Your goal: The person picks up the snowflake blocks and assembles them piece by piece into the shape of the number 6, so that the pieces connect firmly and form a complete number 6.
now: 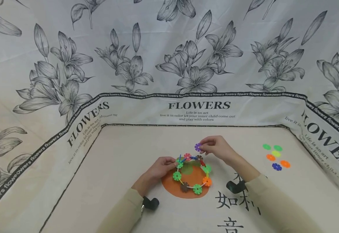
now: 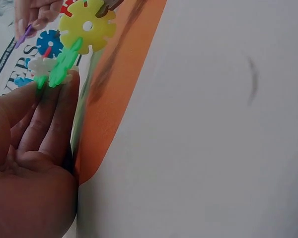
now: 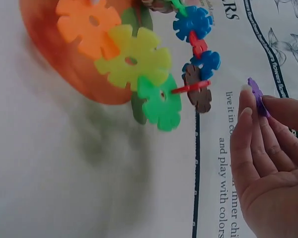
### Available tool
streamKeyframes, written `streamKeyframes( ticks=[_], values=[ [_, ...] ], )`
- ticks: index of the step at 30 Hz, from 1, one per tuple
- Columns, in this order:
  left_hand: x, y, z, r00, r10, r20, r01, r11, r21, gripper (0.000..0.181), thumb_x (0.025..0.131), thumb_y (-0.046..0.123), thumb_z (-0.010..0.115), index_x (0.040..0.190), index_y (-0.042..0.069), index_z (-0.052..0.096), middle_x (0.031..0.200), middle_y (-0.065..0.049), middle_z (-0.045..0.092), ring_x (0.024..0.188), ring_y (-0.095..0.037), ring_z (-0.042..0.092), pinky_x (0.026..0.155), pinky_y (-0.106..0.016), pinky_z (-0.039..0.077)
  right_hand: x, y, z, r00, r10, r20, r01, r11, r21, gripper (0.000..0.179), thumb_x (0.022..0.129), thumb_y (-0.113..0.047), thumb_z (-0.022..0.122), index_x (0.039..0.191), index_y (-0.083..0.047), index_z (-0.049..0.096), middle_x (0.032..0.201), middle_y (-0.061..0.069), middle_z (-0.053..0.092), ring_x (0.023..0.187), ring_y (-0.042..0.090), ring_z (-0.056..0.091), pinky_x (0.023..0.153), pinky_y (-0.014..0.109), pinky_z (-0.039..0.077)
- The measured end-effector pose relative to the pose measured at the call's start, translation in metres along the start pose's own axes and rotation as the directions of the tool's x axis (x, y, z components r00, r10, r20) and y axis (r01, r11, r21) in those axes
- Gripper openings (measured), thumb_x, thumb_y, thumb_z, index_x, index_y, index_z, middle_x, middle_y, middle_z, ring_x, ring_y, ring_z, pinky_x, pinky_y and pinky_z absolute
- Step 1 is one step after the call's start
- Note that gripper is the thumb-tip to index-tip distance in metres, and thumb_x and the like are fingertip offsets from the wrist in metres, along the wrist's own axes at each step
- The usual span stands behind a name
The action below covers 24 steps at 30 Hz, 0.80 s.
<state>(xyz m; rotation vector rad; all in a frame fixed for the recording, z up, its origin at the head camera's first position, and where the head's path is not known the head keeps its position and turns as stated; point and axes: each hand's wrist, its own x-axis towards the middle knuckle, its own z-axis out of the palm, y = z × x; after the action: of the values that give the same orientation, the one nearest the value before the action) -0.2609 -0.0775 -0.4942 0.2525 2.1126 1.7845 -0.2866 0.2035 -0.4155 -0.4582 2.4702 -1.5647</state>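
A ring of notched plastic discs point(image 1: 176, 176), slotted together in green, orange, brown, yellow, blue and red, is held over the printed orange shape on the cloth. My left hand point(image 1: 161, 166) grips the ring at its left side. In the left wrist view, thumb and fingertips pinch by a green disc point(image 2: 64, 64), with a yellow disc point(image 2: 84, 32) just above. My right hand point(image 1: 217, 149) pinches a single purple disc point(image 1: 197, 147) between thumb and fingers, just beyond the ring's far right side. The right wrist view shows this purple disc point(image 3: 259, 98) edge-on, apart from the brown disc point(image 3: 196, 91).
Several loose discs in green, yellow, orange and blue lie at the right, among them an orange disc point(image 1: 285, 164). A pale cloth point(image 1: 105, 181) printed with large characters covers the surface. Behind it rises a flower-printed curtain point(image 1: 146, 74) with a lettered border.
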Motion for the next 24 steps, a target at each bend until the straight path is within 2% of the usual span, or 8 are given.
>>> streamKeyframes(
  ticks=[4, 8, 16, 21, 24],
  values=[
    [0.001, 0.0, 0.0, 1.0, -0.005, 0.002, 0.005, 1.0, -0.004, 0.019, 0.103, 0.013, 0.061, 0.112, -0.001, 0.069, 0.099, -0.006, 0.075, 0.092, -0.012, 0.064, 0.087, -0.027, 0.051, 0.01, -0.008, 0.013, 0.999, -0.01, 0.03, 0.011, 1.0, -0.027, 0.026, 0.1, -0.013, 0.066, 0.118, 0.006, 0.068, 0.105, 0.017, 0.075, 0.1, 0.04, 0.069, 0.086, 0.045, 0.056],
    [0.001, -0.001, 0.0, 1.0, 0.001, 0.004, -0.001, 1.0, -0.004, 0.02, 0.103, 0.014, 0.061, 0.112, -0.001, 0.069, 0.1, -0.007, 0.075, 0.092, -0.012, 0.065, 0.087, -0.028, 0.051, 0.02, -0.012, 0.025, 0.999, -0.015, 0.043, 0.017, 0.999, -0.036, 0.025, 0.1, -0.013, 0.066, 0.117, 0.005, 0.069, 0.102, 0.015, 0.076, 0.103, 0.043, 0.068, 0.092, 0.051, 0.054],
    [0.001, -0.001, -0.001, 1.0, 0.015, 0.014, -0.015, 1.0, -0.012, 0.021, 0.104, 0.015, 0.061, 0.113, -0.003, 0.069, 0.1, -0.008, 0.076, 0.093, -0.012, 0.065, 0.089, -0.028, 0.052, 0.032, -0.01, 0.041, 0.999, -0.01, 0.042, 0.011, 0.999, -0.034, 0.022, 0.099, -0.01, 0.066, 0.115, 0.004, 0.07, 0.099, 0.015, 0.076, 0.1, 0.034, 0.071, 0.098, 0.051, 0.052],
    [-0.001, 0.0, -0.002, 1.0, 0.013, 0.013, -0.013, 1.0, -0.009, 0.021, 0.103, 0.014, 0.061, 0.112, -0.002, 0.069, 0.1, -0.008, 0.076, 0.093, -0.012, 0.065, 0.089, -0.027, 0.051, 0.035, -0.007, 0.049, 0.999, 0.001, 0.036, 0.0, 0.999, -0.043, 0.018, 0.099, -0.01, 0.067, 0.111, 0.002, 0.073, 0.097, 0.011, 0.076, 0.093, 0.021, 0.07, 0.094, 0.046, 0.053],
    [-0.002, 0.001, -0.002, 1.0, 0.014, 0.011, -0.014, 1.0, -0.006, 0.021, 0.103, 0.015, 0.061, 0.113, -0.002, 0.07, 0.1, -0.008, 0.076, 0.093, -0.012, 0.066, 0.089, -0.027, 0.051, 0.036, -0.005, 0.052, 0.999, 0.005, 0.033, -0.003, 0.999, -0.039, 0.017, 0.098, -0.01, 0.068, 0.11, 0.001, 0.073, 0.096, 0.01, 0.076, 0.091, 0.02, 0.071, 0.09, 0.042, 0.055]
  ],
)
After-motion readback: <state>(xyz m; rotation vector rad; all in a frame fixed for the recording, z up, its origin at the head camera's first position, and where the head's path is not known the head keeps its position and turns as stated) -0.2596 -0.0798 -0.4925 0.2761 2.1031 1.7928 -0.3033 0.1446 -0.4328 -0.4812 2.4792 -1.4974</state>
